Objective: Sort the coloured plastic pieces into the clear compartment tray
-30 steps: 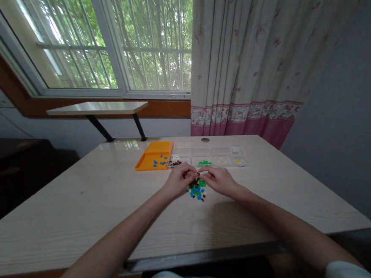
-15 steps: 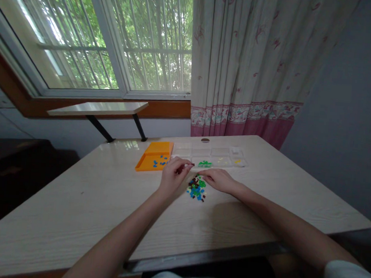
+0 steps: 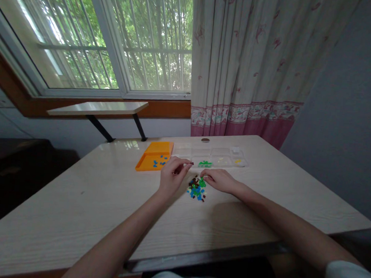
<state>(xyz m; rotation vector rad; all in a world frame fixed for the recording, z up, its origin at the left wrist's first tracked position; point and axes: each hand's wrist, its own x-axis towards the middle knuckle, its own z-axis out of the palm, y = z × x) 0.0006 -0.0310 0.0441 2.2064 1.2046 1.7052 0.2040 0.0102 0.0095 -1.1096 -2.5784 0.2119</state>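
A mixed pile of small blue, green, brown and pale pieces (image 3: 196, 189) lies on the table between my hands. My left hand (image 3: 174, 172) is raised just behind and left of it, pinching a small dark brown piece (image 3: 192, 163) at the fingertips. At the pile's upper right edge, my right hand (image 3: 219, 180) has its fingers curled together beside some green pieces; whatever they grip is too small to make out. Behind both hands stands a clear compartment box (image 3: 218, 151), with green pieces (image 3: 205, 163) in one front compartment and yellow pieces (image 3: 237, 161) in another.
An open orange case (image 3: 142, 163) holding several blue pieces (image 3: 161, 161) is left of the clear box, partly behind my left hand. The pale table (image 3: 104, 209) has a raised shelf (image 3: 101, 107) at its back left. A curtain (image 3: 247, 67) hangs behind.
My right hand's fingers have drawn slightly right and curled in at the pile's upper edge. My left hand stays nearly still, with the brown piece in its fingertips.
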